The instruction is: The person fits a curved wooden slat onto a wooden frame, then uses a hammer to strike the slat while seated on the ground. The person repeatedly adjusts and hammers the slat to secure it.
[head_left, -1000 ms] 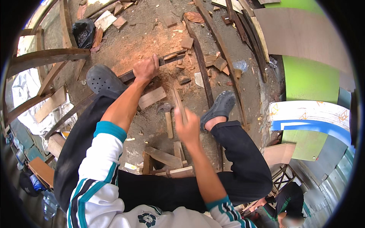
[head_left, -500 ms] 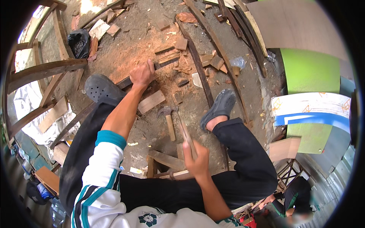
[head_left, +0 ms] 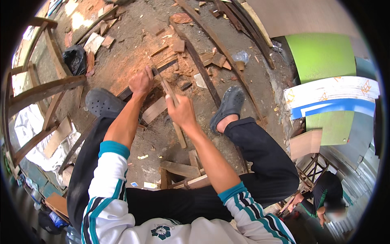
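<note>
Down between the knees, the right hand point(head_left: 181, 110) is closed round the handle of a tool point(head_left: 167, 90), seemingly a hammer or hatchet, with its shaft slanting up and away toward the left hand point(head_left: 141, 81). That left hand is clamped shut on a dark wooden strip point(head_left: 162, 67) lying on the ground amid orange sawdust point(head_left: 126, 61), pinning it just beside the left clog point(head_left: 101, 103). By my reading the step in hand is striking or trimming the strip; the next blow calls for a steady aim that lands clear of the holding fingers, which sit very near the tool's working end.

A pale wood block point(head_left: 154, 110) lies just under the hands, and another light stick point(head_left: 179, 136) points back toward the person. Farther out, long curved slats point(head_left: 203, 69) cross the dirt, and the right clog point(head_left: 228, 106) rests near them.

The tool's head is hard to make out, lost against the hand and debris, so I cannot tell its kind for certain. Where it meets the strip is hidden too. At lower right another person point(head_left: 325, 195) is cut off by the rim.
</note>
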### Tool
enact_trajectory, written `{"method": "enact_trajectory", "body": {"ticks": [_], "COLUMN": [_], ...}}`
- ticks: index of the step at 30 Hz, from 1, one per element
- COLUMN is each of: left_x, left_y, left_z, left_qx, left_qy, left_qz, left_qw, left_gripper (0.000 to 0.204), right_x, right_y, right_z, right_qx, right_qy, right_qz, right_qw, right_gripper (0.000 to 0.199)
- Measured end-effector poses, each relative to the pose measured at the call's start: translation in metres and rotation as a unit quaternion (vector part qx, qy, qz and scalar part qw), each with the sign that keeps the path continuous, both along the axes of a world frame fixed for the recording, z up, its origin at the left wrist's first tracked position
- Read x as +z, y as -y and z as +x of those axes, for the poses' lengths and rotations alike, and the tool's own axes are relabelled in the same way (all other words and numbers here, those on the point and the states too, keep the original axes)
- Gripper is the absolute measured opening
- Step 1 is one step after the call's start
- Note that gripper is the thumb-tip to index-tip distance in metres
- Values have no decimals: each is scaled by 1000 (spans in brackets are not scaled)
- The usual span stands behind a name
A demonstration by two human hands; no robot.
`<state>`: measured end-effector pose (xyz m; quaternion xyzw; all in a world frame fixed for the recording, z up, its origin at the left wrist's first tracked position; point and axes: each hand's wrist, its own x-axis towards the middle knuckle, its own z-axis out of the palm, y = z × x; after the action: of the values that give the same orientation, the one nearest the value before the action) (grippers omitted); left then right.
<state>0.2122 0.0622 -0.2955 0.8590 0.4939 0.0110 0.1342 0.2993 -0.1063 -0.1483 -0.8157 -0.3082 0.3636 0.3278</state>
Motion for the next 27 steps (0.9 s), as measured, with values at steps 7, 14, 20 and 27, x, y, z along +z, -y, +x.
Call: {"method": "enact_trajectory", "body": {"ticks": [7,14,20,27], "left_x": [7,1,3,7], "left_y": [-7,-12,-12,-8], "left_z": [-4,-20,-15,-13], "left_qx": [26,28,19,18], "left_qy": [-5,-5,4,39], "left_qz": [17,-20,-16,21], "left_qw": [1000,999,1000,999], "left_gripper": [60,59,54,51], "right_x": [109,66,59,89], "right_y": [111,52,46,94], "right_z": [-30,-11,-11,-26], "right_qx": [-58,26,0,-22], "right_qy": [-7,-58,-43,-23], "right_qz": [106,-35,-2,54], "right_qw": [993,997,999,998], "right_gripper": [34,37,33,34]}}
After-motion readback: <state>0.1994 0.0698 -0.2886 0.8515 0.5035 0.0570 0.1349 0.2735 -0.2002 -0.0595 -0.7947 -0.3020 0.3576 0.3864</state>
